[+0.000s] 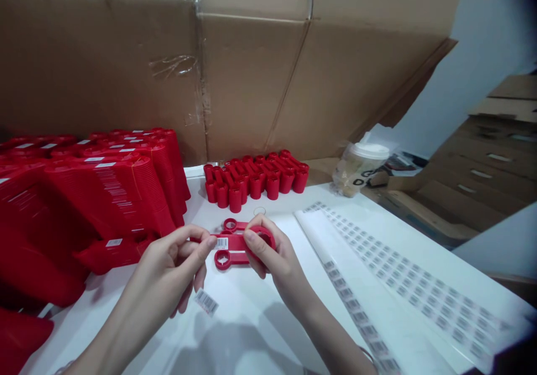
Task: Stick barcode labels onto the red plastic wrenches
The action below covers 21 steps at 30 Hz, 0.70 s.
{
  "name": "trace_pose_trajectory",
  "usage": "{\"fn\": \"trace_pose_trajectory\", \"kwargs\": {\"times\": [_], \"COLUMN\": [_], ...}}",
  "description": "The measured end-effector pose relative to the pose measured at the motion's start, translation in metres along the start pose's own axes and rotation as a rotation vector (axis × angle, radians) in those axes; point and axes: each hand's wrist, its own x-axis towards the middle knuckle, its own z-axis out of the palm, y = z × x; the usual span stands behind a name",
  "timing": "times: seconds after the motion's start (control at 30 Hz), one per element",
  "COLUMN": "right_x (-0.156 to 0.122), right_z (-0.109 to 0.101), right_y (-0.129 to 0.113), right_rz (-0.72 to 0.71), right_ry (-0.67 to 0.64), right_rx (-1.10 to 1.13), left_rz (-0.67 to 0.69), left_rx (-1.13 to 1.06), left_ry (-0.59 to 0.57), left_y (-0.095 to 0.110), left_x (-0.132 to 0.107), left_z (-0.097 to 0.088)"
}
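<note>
While two bare hands grip it just above a white desk (255,341), a flat red plastic double-ring piece (232,245) sits at the centre of the view, with a round ring at each visible end. The left hand (168,268) is nearly closed, its thumb and forefinger pinching the piece beside a small white barcode sticker (222,243). The right hand (268,252) is also closed on the piece, curled around its larger ring with the thumb pressed on top.

A loose barcode label (206,302) lies just below the left hand, its digits too small to read. To the right, a long white sheet of barcode labels (406,274) and a narrow label strip (356,313) lie on the desk; their print is also unreadable.

At left, a large pile of similar red plastic pieces (113,196) bears white barcode stickers. Behind the hands stands a tight cluster of red cup-shaped plastic parts (251,182), joined in pairs. Farther right is a clear plastic takeaway cup (356,173) with a white lid, its dark printed letters partly hidden and its contents pale and cloudy. A tall cardboard box wall (168,67), sealed with clear tape, rises behind the desk, and stacked cardboard (482,168) fills the right side.
</note>
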Motion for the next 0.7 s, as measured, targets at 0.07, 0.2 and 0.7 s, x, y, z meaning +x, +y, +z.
{"fn": "trace_pose_trajectory", "kwargs": {"times": [0.07,0.2,0.7], "right_x": [0.0001,-0.0003,-0.0004], "right_z": [0.0,0.0002,0.0017], "right_y": [0.0001,0.0003,-0.0014], "right_rz": [0.002,0.015,0.028], "right_ry": [0.002,0.012,0.019], "right_rx": [-0.005,-0.019,0.007], "left_rz": [-0.001,-0.006,0.016], "left_rx": [0.009,0.01,0.004], "left_ry": [-0.003,-0.002,0.021], "left_y": [0.0004,-0.001,-0.0045], "left_x": [0.0004,0.0015,0.0052], "left_z": [0.0,0.0003,0.0032]}}
